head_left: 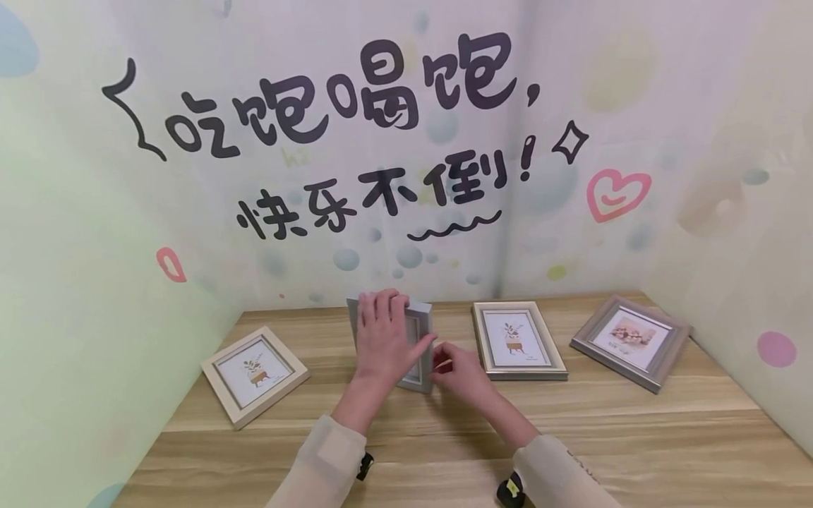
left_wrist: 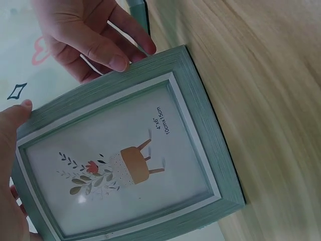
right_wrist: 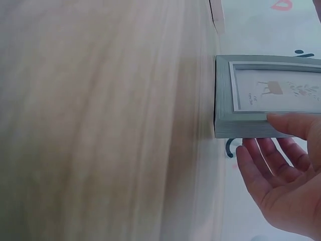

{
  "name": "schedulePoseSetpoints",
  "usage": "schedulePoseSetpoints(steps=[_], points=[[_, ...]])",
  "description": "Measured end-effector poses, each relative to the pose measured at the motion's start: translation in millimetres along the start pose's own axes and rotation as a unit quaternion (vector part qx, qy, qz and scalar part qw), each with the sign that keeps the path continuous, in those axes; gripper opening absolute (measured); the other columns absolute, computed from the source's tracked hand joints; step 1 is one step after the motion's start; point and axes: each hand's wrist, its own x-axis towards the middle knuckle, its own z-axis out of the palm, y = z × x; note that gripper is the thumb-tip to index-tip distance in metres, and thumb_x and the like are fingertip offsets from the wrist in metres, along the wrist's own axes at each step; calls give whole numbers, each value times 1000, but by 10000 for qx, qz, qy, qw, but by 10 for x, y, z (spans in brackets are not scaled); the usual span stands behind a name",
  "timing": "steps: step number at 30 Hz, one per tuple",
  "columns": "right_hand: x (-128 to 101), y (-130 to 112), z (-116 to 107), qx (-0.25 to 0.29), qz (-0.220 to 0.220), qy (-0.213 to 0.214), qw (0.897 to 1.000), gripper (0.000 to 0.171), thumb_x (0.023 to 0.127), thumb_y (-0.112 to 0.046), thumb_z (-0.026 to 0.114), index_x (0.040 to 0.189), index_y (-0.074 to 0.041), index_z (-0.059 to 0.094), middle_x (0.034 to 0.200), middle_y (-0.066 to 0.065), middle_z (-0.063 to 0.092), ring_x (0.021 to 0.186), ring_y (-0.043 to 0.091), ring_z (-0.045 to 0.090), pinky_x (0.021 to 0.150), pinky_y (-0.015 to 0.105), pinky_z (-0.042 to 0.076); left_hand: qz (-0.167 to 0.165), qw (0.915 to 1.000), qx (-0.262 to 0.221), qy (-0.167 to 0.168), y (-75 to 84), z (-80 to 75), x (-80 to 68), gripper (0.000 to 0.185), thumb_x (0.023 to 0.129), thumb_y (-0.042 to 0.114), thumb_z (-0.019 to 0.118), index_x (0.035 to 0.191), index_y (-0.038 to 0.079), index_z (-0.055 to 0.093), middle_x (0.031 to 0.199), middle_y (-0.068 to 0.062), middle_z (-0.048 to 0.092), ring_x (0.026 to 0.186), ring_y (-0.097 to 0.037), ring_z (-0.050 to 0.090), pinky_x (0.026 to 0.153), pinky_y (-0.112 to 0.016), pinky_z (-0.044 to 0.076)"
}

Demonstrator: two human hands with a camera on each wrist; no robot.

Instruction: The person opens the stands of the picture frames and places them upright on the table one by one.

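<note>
A grey-green picture frame point(head_left: 420, 337) stands upright on the wooden table point(head_left: 406, 437), near its middle. Its print shows a plant in a pot on a stool point(left_wrist: 125, 163). My left hand point(head_left: 383, 337) grips the frame from the top, fingers draped over the upper edge and thumb on its side. In the left wrist view the left hand point(left_wrist: 10, 145) holds one short edge. My right hand point(head_left: 452, 363) is beside the frame's right side. Its thumb point(right_wrist: 291, 124) rests on the frame's edge point(right_wrist: 241, 125), and its fingers point(right_wrist: 271, 155) lie loosely spread behind it.
Three more framed prints lie flat on the table: a pale wood one point(head_left: 256, 374) at the left, a silver-gold one point(head_left: 517, 340) right of centre, a grey one point(head_left: 631, 341) at the far right. Painted walls close in behind and on both sides.
</note>
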Motion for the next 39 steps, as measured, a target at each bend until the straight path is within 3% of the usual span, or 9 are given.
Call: schedulePoseSetpoints(steps=[8, 14, 17, 24, 35, 39], points=[[-39, -26, -11, 21, 18, -412, 9991, 30, 80, 2, 75, 107, 1, 61, 106, 15, 68, 98, 28, 70, 82, 37, 62, 57, 9986, -401, 327, -56, -35, -88, 71, 76, 56, 76, 120, 9, 45, 125, -11, 46, 125, -36, 46, 119, -53, 33], [-5, -43, 5, 141, -60, -982, 9950, 63, 86, -11, 76, 141, -3, 46, 144, 19, 53, 128, 40, 56, 101, 49, 55, 249, 9980, -463, 339, -118, -72, -133, 72, 76, 54, 77, 119, 7, 45, 124, -13, 46, 124, -36, 44, 118, -54, 34], [10, -62, 27, 161, -250, -1361, 9903, 72, 89, -15, 73, 151, -8, 37, 153, 16, 45, 137, 40, 48, 108, 53, 49, 338, 9973, -521, 394, -144, -77, -150, 71, 75, 52, 77, 118, 6, 45, 123, -13, 46, 120, -35, 44, 118, -53, 34], [9, -117, 72, 68, -572, -1778, 9824, 66, 93, -20, 68, 151, -10, 37, 147, 13, 52, 131, 32, 54, 106, 52, 50, 592, 9935, -893, 387, -219, -100, -161, 69, 75, 47, 77, 118, 5, 45, 121, -14, 47, 118, -34, 43, 116, -55, 35], [-38, -195, 142, 78, -639, -2111, 9753, 60, 94, -18, 66, 148, -9, 41, 142, 13, 56, 128, 31, 56, 103, 46, 53, 999, 9762, -1906, 275, -424, -150, -214, 68, 72, 39, 77, 120, 1, 47, 122, -15, 47, 120, -35, 42, 119, -59, 32], [-48, -213, 163, 220, -637, -2253, 9720, 63, 92, -17, 68, 149, -10, 41, 144, 11, 55, 132, 31, 54, 105, 47, 52, 1044, 9736, -2026, 126, -510, -187, -252, 69, 72, 39, 77, 121, 2, 47, 127, -17, 47, 120, -35, 42, 111, -55, 43]])
